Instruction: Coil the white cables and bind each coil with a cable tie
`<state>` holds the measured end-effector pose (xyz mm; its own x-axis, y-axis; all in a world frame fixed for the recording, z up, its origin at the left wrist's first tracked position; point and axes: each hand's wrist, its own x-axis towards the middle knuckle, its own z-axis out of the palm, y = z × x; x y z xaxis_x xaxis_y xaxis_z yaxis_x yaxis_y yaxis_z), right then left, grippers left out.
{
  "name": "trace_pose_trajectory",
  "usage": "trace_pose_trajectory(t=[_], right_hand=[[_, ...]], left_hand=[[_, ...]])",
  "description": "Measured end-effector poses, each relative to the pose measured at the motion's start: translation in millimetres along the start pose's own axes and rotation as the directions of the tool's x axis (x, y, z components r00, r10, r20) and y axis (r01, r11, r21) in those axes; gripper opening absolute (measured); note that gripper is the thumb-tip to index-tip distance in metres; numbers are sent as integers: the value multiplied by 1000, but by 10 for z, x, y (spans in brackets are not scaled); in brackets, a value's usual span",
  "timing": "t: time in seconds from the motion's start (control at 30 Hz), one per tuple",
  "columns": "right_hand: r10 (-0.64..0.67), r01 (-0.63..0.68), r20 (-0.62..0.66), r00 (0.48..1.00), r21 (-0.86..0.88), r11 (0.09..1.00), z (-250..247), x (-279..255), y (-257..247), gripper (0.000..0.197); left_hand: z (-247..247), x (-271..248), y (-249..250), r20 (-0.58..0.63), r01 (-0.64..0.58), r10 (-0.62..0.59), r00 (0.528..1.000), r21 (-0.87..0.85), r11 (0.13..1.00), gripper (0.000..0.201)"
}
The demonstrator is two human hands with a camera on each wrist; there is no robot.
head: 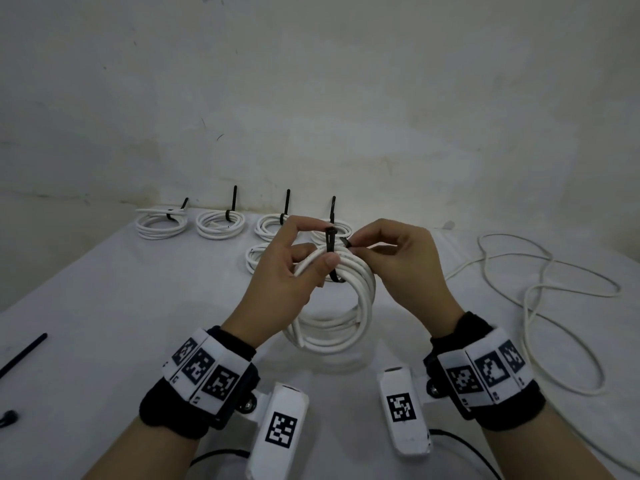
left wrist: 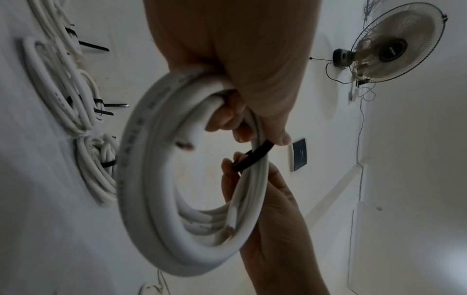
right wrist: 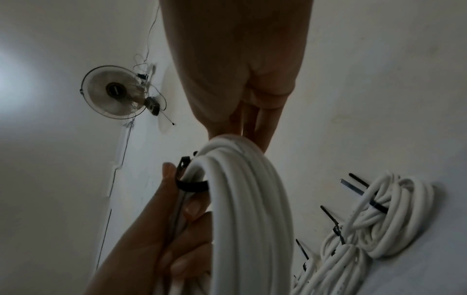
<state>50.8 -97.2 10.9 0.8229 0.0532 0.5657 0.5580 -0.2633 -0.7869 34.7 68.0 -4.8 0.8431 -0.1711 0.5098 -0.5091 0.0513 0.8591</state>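
My left hand (head: pixel 322 245) holds a white cable coil (head: pixel 346 306) upright above the table, its thumb pressed on the strands at the top. A black cable tie (head: pixel 331 258) loops around the coil there, with its head sticking up by my left index finger. Just to the right of the head, my right hand (head: pixel 356 249) pinches the tie's tail end. In the left wrist view the cable tie (left wrist: pixel 255 157) crosses the coil (left wrist: pixel 151 179) between both hands. The right wrist view shows the tie (right wrist: pixel 192 185) on the coil (right wrist: pixel 247 219) against my left hand's fingers (right wrist: pixel 166 179).
Several bound coils (head: pixel 220 223) lie in a row along the table's far edge, one more (head: pixel 256 261) just in front of them. A loose white cable (head: pixel 536 289) sprawls at the right. A spare black tie (head: pixel 22 355) lies at the left edge. A wall fan (left wrist: pixel 394 46) hangs overhead.
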Motion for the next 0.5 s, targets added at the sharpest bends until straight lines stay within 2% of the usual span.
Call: trace_pose_trajectory(t=[0.23, 0.37, 0.5], right_hand=[[-13, 13, 0, 1000, -3, 1000, 14, 2, 11, 22], [1, -1, -7, 1000, -5, 1000, 21, 0, 38, 22], [-2, 2, -17, 1000, -17, 1000, 24, 8, 42, 23]], left_hand=[[-2, -2, 21, 8, 34, -34, 999, 34, 999, 30], [-10, 1, 3, -16, 33, -32, 999, 43, 999, 20], [9, -9, 19, -17, 37, -36, 999, 35, 999, 19]])
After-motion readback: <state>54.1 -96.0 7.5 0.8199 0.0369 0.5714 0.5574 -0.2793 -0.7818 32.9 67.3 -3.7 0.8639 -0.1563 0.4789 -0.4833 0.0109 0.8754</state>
